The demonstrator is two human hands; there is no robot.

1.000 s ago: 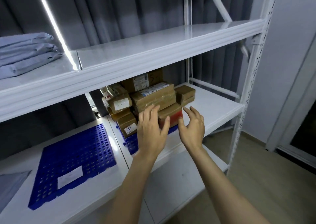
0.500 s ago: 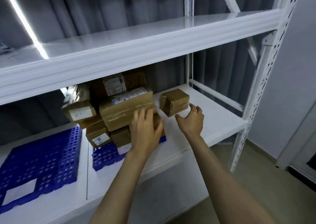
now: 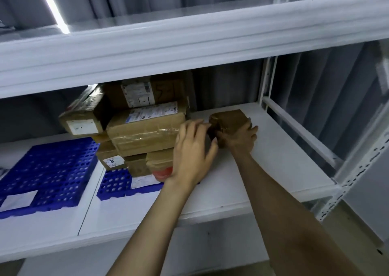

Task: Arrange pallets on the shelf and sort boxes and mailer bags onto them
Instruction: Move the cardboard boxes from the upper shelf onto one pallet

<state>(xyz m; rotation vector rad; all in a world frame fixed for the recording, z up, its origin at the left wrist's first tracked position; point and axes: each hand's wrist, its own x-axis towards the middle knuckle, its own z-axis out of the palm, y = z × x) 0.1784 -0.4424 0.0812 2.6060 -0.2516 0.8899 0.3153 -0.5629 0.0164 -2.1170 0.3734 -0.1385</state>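
Small box (image 3: 229,119) on the shelf (image 3: 273,170)
Right hand (image 3: 239,139) grips it; left hand (image 3: 192,153) is open, fingers spread, just beside.

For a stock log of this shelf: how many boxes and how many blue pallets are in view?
Boxes, as far as visible: 8
Pallets: 2
Total: 10
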